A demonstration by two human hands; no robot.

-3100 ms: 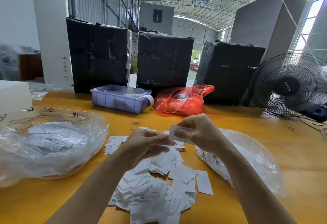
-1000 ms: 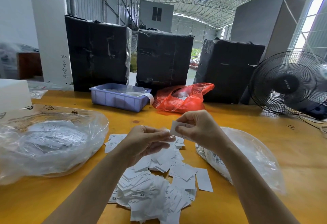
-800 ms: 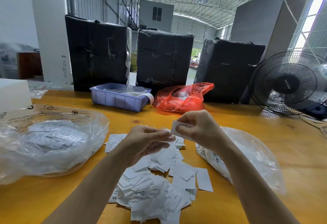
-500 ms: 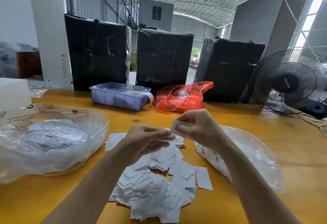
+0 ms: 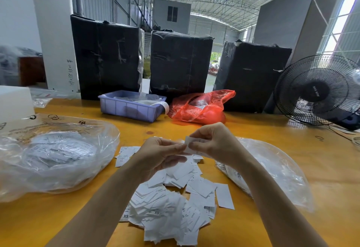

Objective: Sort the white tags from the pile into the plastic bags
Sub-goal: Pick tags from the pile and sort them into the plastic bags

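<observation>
Far left on the yellow table [image 5: 321, 168]: large clear bag [image 5: 52, 161] of tags. Centre near: pile of white tags [image 5: 171, 204], strewn every way. Above it, left hand [image 5: 157, 155], fingertips curled together against a small stack of tags [image 5: 191, 144], held roughly level, long axis left-right, pinched by right hand [image 5: 216, 143]. Right: flatter clear bag [image 5: 276, 170], bare tabletop beyond.

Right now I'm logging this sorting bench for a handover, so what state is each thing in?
left hand: pinching the tag's left edge.
right hand: gripping the tag.
tag: held above the pile.
pile: loose, unsorted on the table.
left bag: holding tags.
right bag: lying flat, holding tags.
red bag: crumpled, open.
fan: upright; spinning cannot be told.
</observation>
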